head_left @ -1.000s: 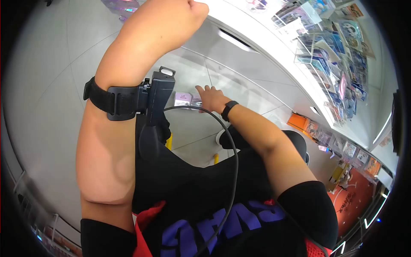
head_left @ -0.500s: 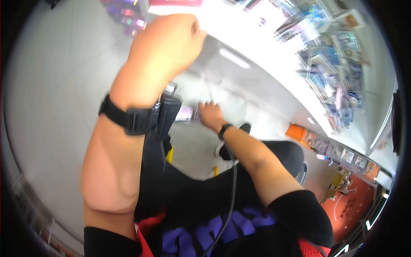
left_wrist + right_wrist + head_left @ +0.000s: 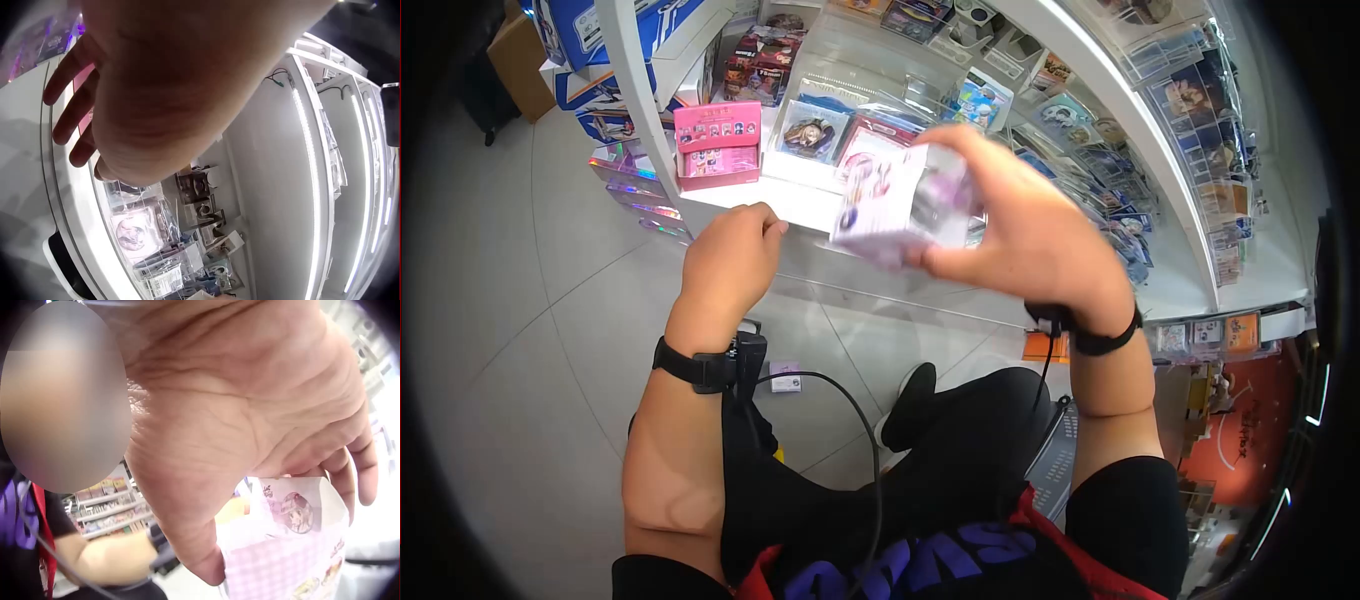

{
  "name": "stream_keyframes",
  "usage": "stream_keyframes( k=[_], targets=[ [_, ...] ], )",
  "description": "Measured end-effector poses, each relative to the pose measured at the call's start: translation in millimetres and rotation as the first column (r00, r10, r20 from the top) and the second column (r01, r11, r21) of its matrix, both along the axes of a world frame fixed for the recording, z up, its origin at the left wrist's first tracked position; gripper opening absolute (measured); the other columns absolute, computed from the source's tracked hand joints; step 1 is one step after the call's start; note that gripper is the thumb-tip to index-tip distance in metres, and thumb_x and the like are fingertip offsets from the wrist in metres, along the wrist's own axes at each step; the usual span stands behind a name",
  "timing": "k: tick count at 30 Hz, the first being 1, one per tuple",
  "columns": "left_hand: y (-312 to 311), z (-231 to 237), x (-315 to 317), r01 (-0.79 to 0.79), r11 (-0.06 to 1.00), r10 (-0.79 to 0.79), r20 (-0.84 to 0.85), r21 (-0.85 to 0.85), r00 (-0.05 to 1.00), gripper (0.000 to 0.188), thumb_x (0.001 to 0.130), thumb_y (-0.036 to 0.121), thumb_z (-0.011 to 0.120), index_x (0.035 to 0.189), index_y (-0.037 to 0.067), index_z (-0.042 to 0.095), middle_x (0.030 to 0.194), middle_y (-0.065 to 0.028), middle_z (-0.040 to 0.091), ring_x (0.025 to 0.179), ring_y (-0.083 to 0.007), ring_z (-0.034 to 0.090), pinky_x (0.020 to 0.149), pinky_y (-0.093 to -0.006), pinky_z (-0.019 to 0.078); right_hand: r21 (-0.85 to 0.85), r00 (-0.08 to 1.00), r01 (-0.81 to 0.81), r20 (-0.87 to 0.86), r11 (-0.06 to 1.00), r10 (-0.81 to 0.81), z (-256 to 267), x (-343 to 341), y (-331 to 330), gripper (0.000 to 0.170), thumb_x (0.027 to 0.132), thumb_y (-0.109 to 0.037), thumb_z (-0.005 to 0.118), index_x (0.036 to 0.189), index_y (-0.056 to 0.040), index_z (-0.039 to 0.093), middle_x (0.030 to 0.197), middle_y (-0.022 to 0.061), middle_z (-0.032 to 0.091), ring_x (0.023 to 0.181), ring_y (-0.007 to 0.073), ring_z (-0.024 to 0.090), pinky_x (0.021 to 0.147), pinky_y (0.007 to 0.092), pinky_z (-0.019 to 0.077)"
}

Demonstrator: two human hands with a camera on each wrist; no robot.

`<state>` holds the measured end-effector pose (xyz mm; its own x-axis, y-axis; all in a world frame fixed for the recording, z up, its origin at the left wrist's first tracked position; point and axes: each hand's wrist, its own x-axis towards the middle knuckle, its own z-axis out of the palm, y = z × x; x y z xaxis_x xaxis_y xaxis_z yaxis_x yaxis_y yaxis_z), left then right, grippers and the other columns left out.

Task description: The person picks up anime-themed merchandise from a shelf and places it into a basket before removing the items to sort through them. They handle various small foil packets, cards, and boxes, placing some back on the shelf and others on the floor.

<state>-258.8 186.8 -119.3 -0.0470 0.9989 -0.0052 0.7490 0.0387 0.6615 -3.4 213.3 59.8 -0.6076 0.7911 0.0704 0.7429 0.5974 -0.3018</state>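
Observation:
My right hand (image 3: 1040, 225) holds a small white-and-lilac cardboard box (image 3: 878, 200) above the shelf's front edge, thumb on one side and fingers on the other. Printed cartoon characters and a pink checked panel show on this box (image 3: 284, 565) in the right wrist view. My left hand (image 3: 730, 255) hovers by the white shelf edge, just below a pink display box (image 3: 718, 175). Its fingers (image 3: 74, 112) hang loosely bent with nothing in them in the left wrist view.
Clear-wrapped goods (image 3: 808, 132) and acrylic racks fill the white shelf (image 3: 805, 203). Blue boxes (image 3: 585, 40) are stacked at the far left beyond a white upright. Another small lilac box (image 3: 785, 377) lies on the tiled floor (image 3: 590, 330) beside my legs.
My right hand has risen from near the floor to the shelf, now carrying the lilac box. The view has tilted up to show more shelf. My left hand sits lower in view.

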Motion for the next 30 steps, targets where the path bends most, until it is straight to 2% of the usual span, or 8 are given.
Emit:
stream_keyframes(
  k=[2,4,6,15,19,24,27,30],
  targets=[
    [1,-1,1,0.034,0.999,-0.033,-0.015,0.009,0.999,0.019,0.098,0.022,0.072,0.1,0.003,0.075,0.098,-0.0151,0.077,0.096,-0.0371,0.072,0.082,-0.0467,0.0567,0.159,0.998,0.062,-0.037,0.985,-0.057,21,-4,40,0.075,0.08,-0.027,0.089,0.145,-0.0082,0.057,0.114,0.017,0.073,0.102,0.0257,0.072,0.092,0.0376,0.0576],
    [2,-1,3,0.047,0.998,-0.047,-0.009,-0.03,0.999,0.016,0.095,0.02,0.074,0.099,0.005,0.076,0.101,-0.0125,0.077,0.099,-0.0348,0.072,0.084,-0.0461,0.057,-0.062,0.968,0.182,-0.167,0.981,-0.19,22,-10,90,0.08,0.082,-0.027,0.088,0.152,-0.0068,0.054,0.129,0.021,0.072,0.118,0.0297,0.07,0.102,0.0387,0.0547],
    [2,-3,4,0.046,0.999,-0.046,0.0,-0.011,0.999,0.015,0.094,0.02,0.076,0.1,0.005,0.074,0.102,-0.0115,0.076,0.099,-0.034,0.072,0.084,-0.0459,0.0568,0.008,0.969,0.188,-0.162,0.982,-0.184,17,-15,136,0.078,0.081,-0.028,0.088,0.149,-0.0065,0.056,0.128,0.0218,0.072,0.118,0.0318,0.07,0.102,0.0403,0.0548],
    [5,-3,4,0.074,0.995,-0.077,-0.039,-0.061,0.996,0.017,0.098,0.021,0.072,0.103,0.004,0.072,0.104,-0.014,0.076,0.099,-0.0359,0.072,0.085,-0.0467,0.057,0.48,0.924,-0.029,0.347,0.877,-0.159,-6,-43,210,0.071,0.075,-0.033,0.087,0.138,-0.0049,0.067,0.127,0.0257,0.073,0.117,0.0412,0.07,0.102,0.0471,0.0552],
    [5,-3,3,0.073,0.991,-0.08,-0.058,-0.109,0.995,0.017,0.101,0.02,0.068,0.105,0.004,0.072,0.107,-0.0147,0.076,0.101,-0.0374,0.072,0.087,-0.0475,0.0569,0.092,0.931,0.075,0.351,0.993,-0.103,-50,-40,257,0.09,0.08,-0.022,0.089,0.16,-0.0087,0.048,0.149,0.0217,0.065,0.133,0.0384,0.065,0.114,0.0433,0.0503],
    [3,-6,3,0.077,0.99,-0.084,-0.057,-0.114,0.995,0.018,0.103,0.02,0.062,0.106,0.005,0.073,0.108,-0.0149,0.077,0.103,-0.0388,0.071,0.088,-0.0487,0.0563,0.025,0.967,0.069,0.244,0.997,-0.074,-76,-27,270,0.081,0.08,-0.018,0.088,0.153,-0.0114,0.053,0.141,0.0196,0.069,0.128,0.0369,0.067,0.108,0.0409,0.0527],
    [2,-1,3,0.067,0.988,-0.078,-0.075,-0.138,0.994,0.018,0.103,0.02,0.063,0.107,0.006,0.073,0.107,-0.0149,0.077,0.103,-0.039,0.071,0.088,-0.0492,0.0563,0.022,0.953,-0.003,0.302,1.0,-0.003,-56,-25,262,0.086,0.076,-0.031,0.088,0.153,-0.0084,0.056,0.145,0.0263,0.065,0.136,0.0413,0.061,0.115,0.0448,0.0495],
    [5,-5,-3,0.062,0.993,-0.073,-0.112,-0.103,0.991,0.021,0.102,0.021,0.061,0.108,0.006,0.074,0.108,-0.017,0.077,0.102,-0.0407,0.071,0.089,-0.0503,0.0567,0.452,0.925,-0.014,0.344,0.892,-0.16,-46,-36,209,0.072,0.085,-0.025,0.08,0.151,-0.0065,0.057,0.146,0.0259,0.065,0.134,0.0407,0.063,0.114,0.045,0.0497]
  ],
)
